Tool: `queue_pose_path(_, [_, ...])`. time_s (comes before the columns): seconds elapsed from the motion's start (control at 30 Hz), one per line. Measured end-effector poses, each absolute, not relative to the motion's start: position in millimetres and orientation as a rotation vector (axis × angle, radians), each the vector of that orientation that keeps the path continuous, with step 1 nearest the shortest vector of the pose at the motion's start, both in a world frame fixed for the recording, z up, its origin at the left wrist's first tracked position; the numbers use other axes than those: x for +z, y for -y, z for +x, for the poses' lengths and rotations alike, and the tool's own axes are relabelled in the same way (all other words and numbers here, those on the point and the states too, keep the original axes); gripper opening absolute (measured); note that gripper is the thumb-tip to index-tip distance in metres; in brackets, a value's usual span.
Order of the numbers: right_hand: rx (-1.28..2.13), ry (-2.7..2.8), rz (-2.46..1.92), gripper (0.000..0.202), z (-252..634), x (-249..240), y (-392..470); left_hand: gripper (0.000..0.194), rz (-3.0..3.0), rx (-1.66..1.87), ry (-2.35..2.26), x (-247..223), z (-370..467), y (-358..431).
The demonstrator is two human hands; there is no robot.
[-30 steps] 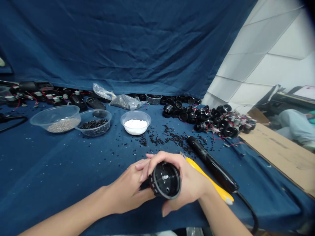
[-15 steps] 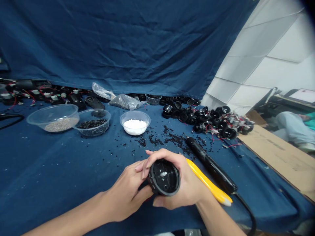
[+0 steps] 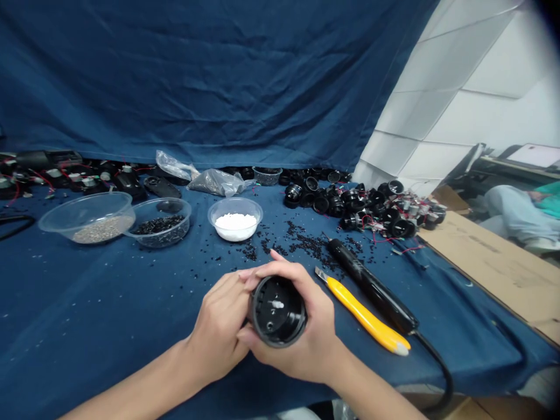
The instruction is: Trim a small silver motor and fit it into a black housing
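Observation:
Both hands are closed round a black, round plastic housing (image 3: 280, 312), held above the front of the table with its hollow end facing me. Inside it I see a small white shaft and a small round hole. My right hand (image 3: 312, 332) wraps the right side, with fingers over the top and the thumb below. On the left, my left hand (image 3: 223, 326) grips the side and back; its fingertips are partly hidden behind the housing. To the right of my right hand lie a yellow-handled utility knife (image 3: 365, 315) and a black corded pen-shaped tool (image 3: 374, 286).
Clear bowls hold white pellets (image 3: 236, 224), black screws (image 3: 161, 227) and small metal-coloured parts (image 3: 102, 230). Loose black bits (image 3: 306, 242) are scattered mid-table. Black housings with wires (image 3: 350, 204) are heaped behind right. Cardboard (image 3: 494, 268) lies at the right edge; a person sits beyond.
The housing and both hands have shifted slightly left, and its hollow end has turned. The right hand's thumb has moved left below it. More of the knife, including its blade, now shows.

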State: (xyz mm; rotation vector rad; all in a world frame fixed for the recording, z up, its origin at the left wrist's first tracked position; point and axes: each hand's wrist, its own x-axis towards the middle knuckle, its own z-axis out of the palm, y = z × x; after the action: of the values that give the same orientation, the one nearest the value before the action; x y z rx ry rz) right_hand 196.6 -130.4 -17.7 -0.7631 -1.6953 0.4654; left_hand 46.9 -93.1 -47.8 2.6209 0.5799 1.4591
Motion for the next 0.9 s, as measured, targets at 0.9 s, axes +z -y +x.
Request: queue_pose_path(0.9, [0.610, 1.952, -0.639, 0.051, 218, 2, 140, 0.014, 2.537, 1.022, -0.277, -43, 41, 92])
